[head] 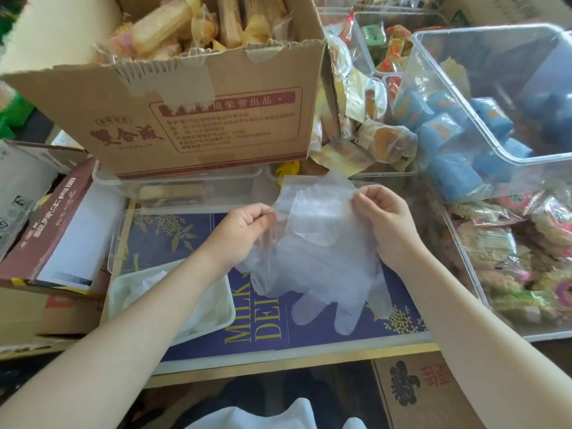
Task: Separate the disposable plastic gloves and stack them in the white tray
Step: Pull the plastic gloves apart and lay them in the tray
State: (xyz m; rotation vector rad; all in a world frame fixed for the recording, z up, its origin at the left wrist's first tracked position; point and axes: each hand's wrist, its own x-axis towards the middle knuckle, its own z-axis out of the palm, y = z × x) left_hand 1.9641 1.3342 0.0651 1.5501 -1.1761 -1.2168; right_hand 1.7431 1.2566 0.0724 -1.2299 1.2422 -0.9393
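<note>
Both hands hold a bunch of clear plastic gloves [322, 252] above a purple printed box [185, 239]: the left hand [244, 227] pinches the cuff's left edge, the right hand [383, 218] its right edge, glove fingers hanging down. A white tray [216, 317] lies at lower left under the left forearm, with crumpled clear plastic inside.

Cluttered surface: cardboard box [198, 119] of snacks, clear bins [495, 97], daylight from above.
</note>
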